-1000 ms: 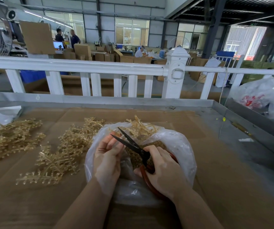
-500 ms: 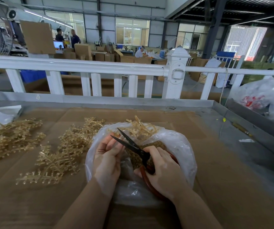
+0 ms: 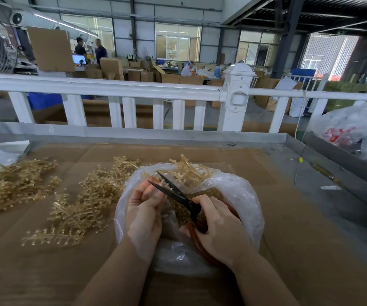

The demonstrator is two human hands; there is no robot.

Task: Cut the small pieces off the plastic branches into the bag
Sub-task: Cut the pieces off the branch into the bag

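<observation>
Our left hand (image 3: 144, 208) pinches a plastic branch (image 3: 161, 185) over the open bag (image 3: 240, 195); our right hand (image 3: 219, 230) grips the scissors (image 3: 178, 194), blades parted. We should cut close to the stem, keeping pieces falling inside.

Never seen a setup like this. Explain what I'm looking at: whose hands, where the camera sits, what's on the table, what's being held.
There is no machine here: a person works bare-handed, filmed by a camera worn on the head, looking down. The right hand holds red-handled scissors, blades open. The left hand pinches a small plastic branch between the blades, above an open clear plastic bag of cut pieces. More golden plastic branches lie on the cardboard-covered table, to the left of the bag.
</observation>
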